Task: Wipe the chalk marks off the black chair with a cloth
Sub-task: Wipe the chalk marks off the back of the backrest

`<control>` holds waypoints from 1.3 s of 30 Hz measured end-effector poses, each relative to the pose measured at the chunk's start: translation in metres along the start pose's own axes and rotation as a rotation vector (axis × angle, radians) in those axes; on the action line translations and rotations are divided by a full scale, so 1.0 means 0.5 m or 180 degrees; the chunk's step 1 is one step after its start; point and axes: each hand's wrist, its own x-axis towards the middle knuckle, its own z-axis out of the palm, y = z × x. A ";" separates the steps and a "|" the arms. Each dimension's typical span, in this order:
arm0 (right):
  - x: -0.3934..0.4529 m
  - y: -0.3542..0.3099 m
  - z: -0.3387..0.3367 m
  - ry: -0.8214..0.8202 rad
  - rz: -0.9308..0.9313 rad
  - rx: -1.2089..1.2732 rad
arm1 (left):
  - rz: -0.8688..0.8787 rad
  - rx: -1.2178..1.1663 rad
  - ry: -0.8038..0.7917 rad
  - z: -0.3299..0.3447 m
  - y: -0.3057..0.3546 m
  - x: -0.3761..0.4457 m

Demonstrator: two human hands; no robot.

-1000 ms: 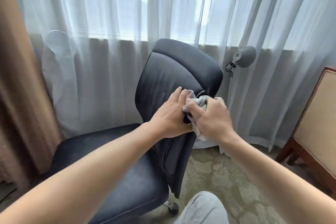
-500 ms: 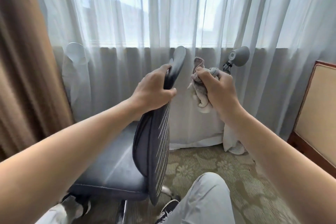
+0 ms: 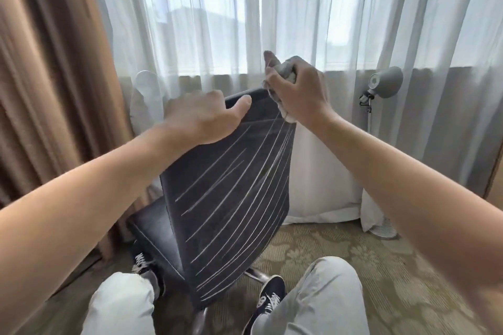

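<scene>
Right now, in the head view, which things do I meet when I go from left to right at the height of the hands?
Brown curtain → left hand gripping the chair back → cloth bunched in the right hand → grey lamp.

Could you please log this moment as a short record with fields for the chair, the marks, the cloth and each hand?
chair: black chair, the rear of its backrest turned to the camera
marks: many long white chalk lines slanting across the backrest, not yet wiped
cloth: grey cloth, bunched, at the backrest's top right corner
left hand: left hand grips the top edge of the backrest
right hand: right hand holds the cloth
floor: patterned carpet
</scene>
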 end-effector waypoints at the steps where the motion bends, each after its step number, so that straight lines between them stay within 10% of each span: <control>1: 0.010 -0.008 0.009 0.0009 -0.0065 -0.0020 | -0.0057 0.0154 0.0201 0.009 -0.010 0.002; 15: 0.103 -0.021 0.136 -0.0468 -0.0317 -0.0440 | 0.0134 0.0261 0.0867 0.010 -0.250 0.036; 31: -0.007 -0.046 0.196 0.0131 -0.0169 -0.1041 | 0.0284 -0.1221 -0.0721 -0.017 -0.334 0.053; 39: -0.127 -0.061 0.222 0.1181 -0.0047 0.0230 | -0.0028 -0.1800 -0.0873 -0.013 -0.433 0.025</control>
